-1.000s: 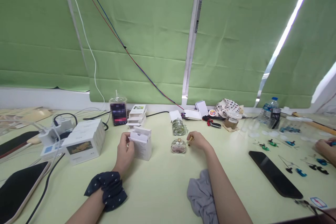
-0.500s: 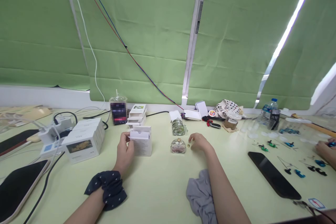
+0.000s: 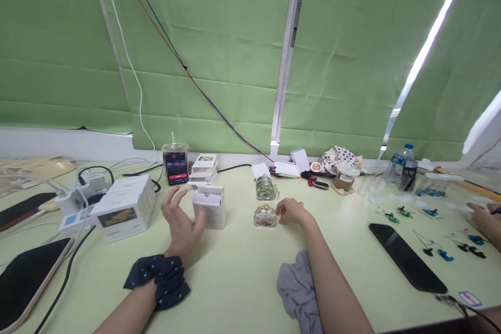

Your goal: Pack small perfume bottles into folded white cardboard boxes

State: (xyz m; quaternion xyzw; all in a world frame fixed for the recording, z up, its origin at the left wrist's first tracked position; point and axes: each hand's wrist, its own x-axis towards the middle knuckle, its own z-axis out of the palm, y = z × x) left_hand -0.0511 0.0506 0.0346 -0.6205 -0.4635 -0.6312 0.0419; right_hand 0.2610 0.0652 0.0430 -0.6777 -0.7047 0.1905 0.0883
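Left hand (image 3: 180, 224) released white box (image 3: 210, 209) (fingers (image 3: 171, 199) now spread)

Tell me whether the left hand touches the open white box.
Cannot tell. Head view: the open left hand is blurred, its thumb overlapping the white box edge; neither contact nor gap shows.

A crumpled grey cloth (image 3: 299, 292) is seen at the near edge of the pale green table (image 3: 235, 282), a flat black phone (image 3: 407, 257) is laid at right, picture-labelled white cartons (image 3: 125, 209) and a white power strip (image 3: 74, 203) are grouped at left, green roller blinds (image 3: 219, 52) are hung behind.
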